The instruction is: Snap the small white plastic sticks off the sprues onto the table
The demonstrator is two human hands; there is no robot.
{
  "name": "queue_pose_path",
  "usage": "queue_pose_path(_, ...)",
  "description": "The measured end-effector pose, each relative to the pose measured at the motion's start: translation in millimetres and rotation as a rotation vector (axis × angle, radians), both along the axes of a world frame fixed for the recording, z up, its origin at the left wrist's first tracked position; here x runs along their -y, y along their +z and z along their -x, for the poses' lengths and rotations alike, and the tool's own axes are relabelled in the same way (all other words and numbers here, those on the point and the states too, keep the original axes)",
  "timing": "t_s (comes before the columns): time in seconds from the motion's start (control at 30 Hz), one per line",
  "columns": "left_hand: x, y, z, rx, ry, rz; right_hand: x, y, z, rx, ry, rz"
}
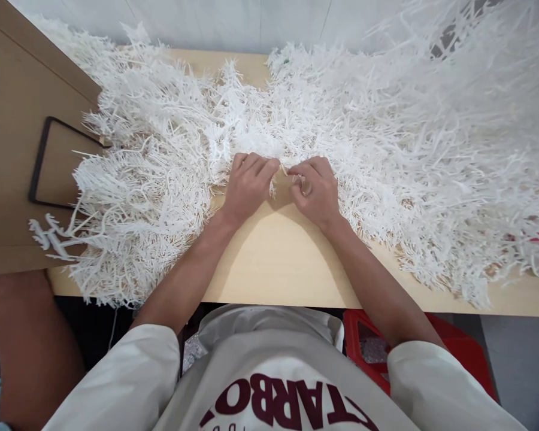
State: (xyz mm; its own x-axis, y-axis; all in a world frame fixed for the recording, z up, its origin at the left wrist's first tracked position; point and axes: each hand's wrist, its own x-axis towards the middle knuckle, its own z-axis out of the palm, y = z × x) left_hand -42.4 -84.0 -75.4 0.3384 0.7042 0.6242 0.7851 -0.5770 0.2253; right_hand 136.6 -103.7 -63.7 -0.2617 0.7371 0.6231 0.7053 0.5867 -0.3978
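A big heap of thin white plastic branch-like pieces (386, 137) covers most of the light wooden table (269, 263). My left hand (248, 184) and my right hand (315, 190) meet at the near edge of the heap. Both are closed in a pinch on a small white plastic piece (285, 170) held between them. The fingertips almost touch each other. The part of the piece inside the fingers is hidden.
A brown board (13, 120) with a black rectangular frame (42, 161) on it lies at the left. More white pieces (130, 197) pile up left of my hands. A red stool (431, 353) stands under the table's right side. Another person's arm (27, 347) shows at lower left.
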Motion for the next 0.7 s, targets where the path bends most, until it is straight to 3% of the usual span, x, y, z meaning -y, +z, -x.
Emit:
queue_pose_path(0.17, 7.3, 0.6, -6.8, 0.000, -0.048, 0.027, -4.3, -2.2, 1.3, -0.021, -0.066, 0.087)
queue_pose_path(0.33, 6.5, 0.6, -3.8, -0.010, -0.091, 0.050, -6.2, -5.7, -1.7, 0.055, 0.055, 0.140)
queue_pose_path(0.5, 5.1, -0.5, -2.5, -0.044, -0.090, 0.002, -5.3, -5.3, -1.9, 0.025, 0.033, 0.206)
queue_pose_path(0.7, 2.8, 0.5, -1.3, -0.082, -0.090, -0.004, -3.2, -7.2, -1.3, 0.098, 0.017, 0.139)
